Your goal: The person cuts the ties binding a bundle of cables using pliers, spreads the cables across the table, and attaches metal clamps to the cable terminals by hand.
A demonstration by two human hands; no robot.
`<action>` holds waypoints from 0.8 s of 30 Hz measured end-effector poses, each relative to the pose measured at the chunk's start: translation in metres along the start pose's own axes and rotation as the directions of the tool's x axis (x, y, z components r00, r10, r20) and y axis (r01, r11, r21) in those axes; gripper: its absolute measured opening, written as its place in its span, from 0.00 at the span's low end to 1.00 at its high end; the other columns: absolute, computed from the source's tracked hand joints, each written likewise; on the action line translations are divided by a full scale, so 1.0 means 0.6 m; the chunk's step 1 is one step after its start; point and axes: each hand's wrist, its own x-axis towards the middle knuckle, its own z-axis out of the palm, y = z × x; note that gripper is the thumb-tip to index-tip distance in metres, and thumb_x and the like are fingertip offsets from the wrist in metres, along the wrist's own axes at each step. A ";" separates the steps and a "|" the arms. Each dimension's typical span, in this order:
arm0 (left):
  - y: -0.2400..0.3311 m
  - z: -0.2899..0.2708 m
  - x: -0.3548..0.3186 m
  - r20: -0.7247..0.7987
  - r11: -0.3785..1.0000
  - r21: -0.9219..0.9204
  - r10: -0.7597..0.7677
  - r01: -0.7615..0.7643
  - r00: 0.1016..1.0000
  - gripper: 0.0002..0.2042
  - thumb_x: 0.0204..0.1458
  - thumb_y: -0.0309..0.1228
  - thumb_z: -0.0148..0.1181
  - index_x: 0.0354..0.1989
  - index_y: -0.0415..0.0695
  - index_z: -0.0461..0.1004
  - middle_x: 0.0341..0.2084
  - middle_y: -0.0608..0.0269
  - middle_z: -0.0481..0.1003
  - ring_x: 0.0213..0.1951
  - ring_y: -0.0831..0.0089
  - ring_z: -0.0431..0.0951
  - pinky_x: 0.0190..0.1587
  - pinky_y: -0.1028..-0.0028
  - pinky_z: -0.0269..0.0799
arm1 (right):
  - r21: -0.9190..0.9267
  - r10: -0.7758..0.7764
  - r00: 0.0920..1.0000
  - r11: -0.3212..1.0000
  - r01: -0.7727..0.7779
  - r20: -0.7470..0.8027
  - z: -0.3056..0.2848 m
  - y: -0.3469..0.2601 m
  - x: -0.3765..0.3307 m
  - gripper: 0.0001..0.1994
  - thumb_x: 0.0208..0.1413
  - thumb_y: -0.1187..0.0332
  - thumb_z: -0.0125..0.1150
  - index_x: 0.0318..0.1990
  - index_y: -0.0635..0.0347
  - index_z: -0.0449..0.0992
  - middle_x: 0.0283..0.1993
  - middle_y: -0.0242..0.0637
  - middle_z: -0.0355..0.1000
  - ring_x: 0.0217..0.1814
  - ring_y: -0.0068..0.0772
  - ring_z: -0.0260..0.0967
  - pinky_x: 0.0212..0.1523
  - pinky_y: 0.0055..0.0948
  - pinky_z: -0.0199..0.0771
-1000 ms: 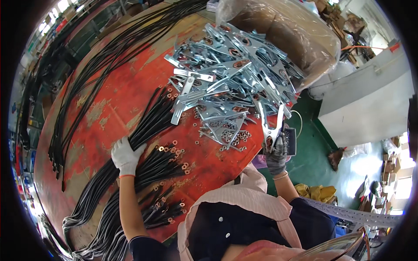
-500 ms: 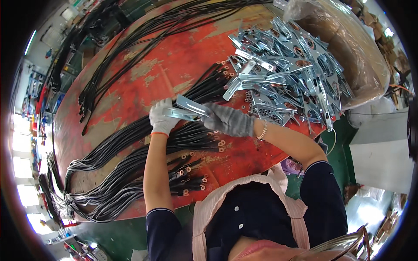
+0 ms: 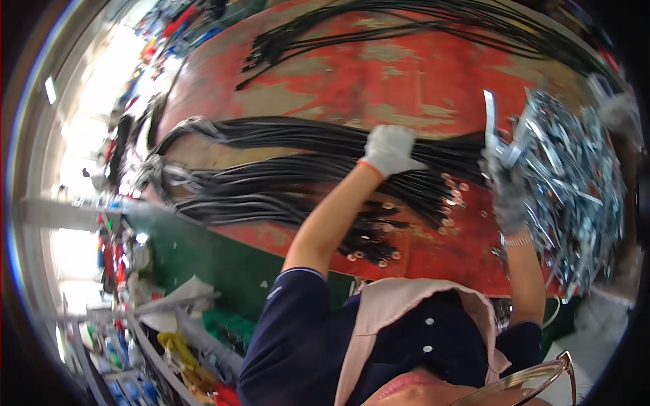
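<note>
My left hand (image 3: 391,149), in a white glove with an orange cuff, is closed over the upper bundle of black cables (image 3: 291,134); its thumb points right, and the finger ends are partly hidden. In a grey glove, my right hand (image 3: 509,196) grips a shiny metal spring clamp (image 3: 491,122), its jaws upward and somewhat blurred. That hand is at the left edge of a large pile of similar metal clamps (image 3: 575,189). Copper-coloured ring terminals (image 3: 455,196) show at the right ends of the cables, between my two hands.
More black cables (image 3: 379,10) lie along the far side of the worn red table (image 3: 338,91). A lower cable bundle (image 3: 250,206) runs nearer me, its terminals by the table's front edge. Clear plastic (image 3: 619,111) stands beyond the clamp pile. Shelving (image 3: 128,338) is at lower left.
My left hand has come off the clamp and onto the cables. My right hand has carried the clamp away to the right, beside the pile. The whole view has turned.
</note>
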 end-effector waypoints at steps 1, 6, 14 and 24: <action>-0.003 0.006 -0.003 -0.010 1.000 -0.011 -0.005 0.005 1.000 0.38 0.39 0.68 0.64 0.45 0.45 0.77 0.42 0.54 0.79 0.47 0.57 0.79 0.52 0.61 0.74 | 0.091 0.049 0.999 0.995 -0.047 -0.024 0.004 -0.003 -0.013 0.18 0.67 0.63 0.54 0.61 0.58 0.69 0.56 0.39 0.72 0.52 0.30 0.74 0.58 0.34 0.73; 0.007 -0.016 -0.004 0.009 0.999 0.008 -0.036 0.036 0.999 0.36 0.36 0.69 0.66 0.40 0.46 0.79 0.38 0.56 0.80 0.45 0.59 0.81 0.48 0.61 0.76 | 0.576 0.212 0.970 0.810 -0.107 -0.118 0.017 -0.033 -0.102 0.17 0.63 0.69 0.59 0.58 0.61 0.69 0.48 0.37 0.73 0.46 0.29 0.74 0.60 0.46 0.74; 0.008 -0.016 -0.003 0.073 0.992 0.050 -0.119 0.116 0.990 0.38 0.38 0.66 0.68 0.48 0.44 0.76 0.44 0.56 0.78 0.50 0.59 0.78 0.54 0.61 0.72 | 0.576 0.346 0.899 0.805 -0.138 -0.268 -0.004 -0.037 -0.209 0.18 0.62 0.66 0.60 0.57 0.63 0.70 0.48 0.37 0.74 0.45 0.26 0.75 0.59 0.51 0.75; 0.042 0.021 -0.066 0.046 0.983 0.180 -0.055 0.046 0.997 0.36 0.36 0.65 0.69 0.41 0.43 0.74 0.35 0.56 0.79 0.42 0.59 0.80 0.48 0.61 0.74 | 0.558 0.397 0.839 0.818 -0.139 -0.372 -0.021 0.001 -0.285 0.26 0.61 0.64 0.62 0.64 0.60 0.63 0.47 0.34 0.72 0.47 0.26 0.71 0.52 0.30 0.73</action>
